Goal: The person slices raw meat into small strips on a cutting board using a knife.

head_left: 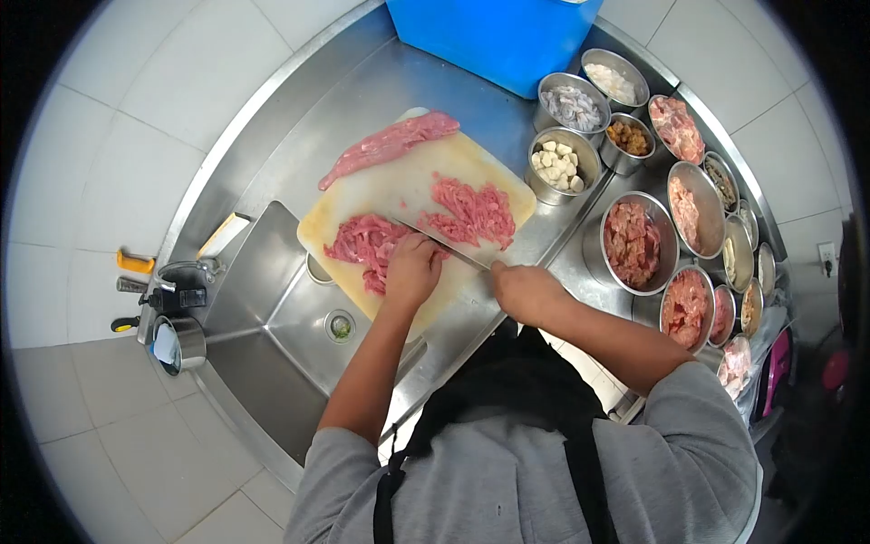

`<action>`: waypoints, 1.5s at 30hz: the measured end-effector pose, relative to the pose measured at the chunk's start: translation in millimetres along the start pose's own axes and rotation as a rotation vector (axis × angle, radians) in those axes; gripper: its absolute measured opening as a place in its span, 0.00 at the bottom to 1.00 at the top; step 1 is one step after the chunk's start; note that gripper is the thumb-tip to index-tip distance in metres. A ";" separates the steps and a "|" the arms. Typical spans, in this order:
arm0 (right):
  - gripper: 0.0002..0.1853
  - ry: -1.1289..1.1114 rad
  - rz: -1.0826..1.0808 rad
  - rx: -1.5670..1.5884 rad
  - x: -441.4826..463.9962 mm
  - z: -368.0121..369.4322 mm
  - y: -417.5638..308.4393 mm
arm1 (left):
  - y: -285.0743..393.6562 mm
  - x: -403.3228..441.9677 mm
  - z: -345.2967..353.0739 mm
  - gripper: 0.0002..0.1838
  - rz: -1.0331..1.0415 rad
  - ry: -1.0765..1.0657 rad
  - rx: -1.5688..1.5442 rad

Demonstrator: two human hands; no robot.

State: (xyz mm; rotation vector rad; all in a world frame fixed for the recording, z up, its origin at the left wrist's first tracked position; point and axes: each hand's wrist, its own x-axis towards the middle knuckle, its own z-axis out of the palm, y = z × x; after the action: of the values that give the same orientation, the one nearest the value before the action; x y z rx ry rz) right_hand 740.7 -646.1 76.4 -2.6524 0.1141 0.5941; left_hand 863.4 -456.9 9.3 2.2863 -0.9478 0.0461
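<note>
Some bare brd edge [440, 303] nr L hand [412, 267]

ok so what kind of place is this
Most likely a commercial kitchen's prep area: a steel sink is set into the counter, a cutting board holds raw meat being cut with a knife, and many metal containers of ingredients stand alongside.

Room to pass lies over the sink basin [292, 367], lower left of the frame — 1 blue box [494, 41] blocks top centre, metal containers [546, 192] crowd the right, a faucet [188, 267] the left.
</note>
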 end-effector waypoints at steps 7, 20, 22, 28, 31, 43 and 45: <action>0.13 0.182 -0.144 0.029 72.0 30.7 5.9 | -14.6 -3.4 12.9 0.04 0.125 -0.040 0.070; 0.17 0.056 -0.019 0.117 41.4 18.7 -15.4 | -22.6 -1.7 9.1 0.06 0.133 -0.070 0.196; 0.17 0.088 -0.067 0.059 65.1 24.0 -5.2 | -18.4 -3.1 4.5 0.06 0.143 -0.103 0.226; 0.15 -0.011 -0.012 0.049 1.2 1.8 -10.2 | -17.7 -6.1 -4.1 0.04 0.116 0.021 0.137; 0.13 -0.024 0.016 0.069 10.9 15.1 -12.9 | -28.6 -4.1 7.1 0.04 0.146 -0.029 0.136; 0.16 -0.038 0.047 0.106 7.0 15.5 -21.3 | -24.0 -6.0 -6.1 0.06 0.197 0.036 0.138; 0.16 -0.056 0.088 0.139 15.7 32.4 -23.9 | -29.8 -6.1 2.5 0.06 0.221 -0.002 0.176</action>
State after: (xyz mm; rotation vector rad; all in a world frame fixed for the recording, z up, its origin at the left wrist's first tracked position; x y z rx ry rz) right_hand 746.3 -610.7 52.3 -2.5049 0.2478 0.6641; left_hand 877.5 -439.0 -10.9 2.3288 -1.2376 0.2298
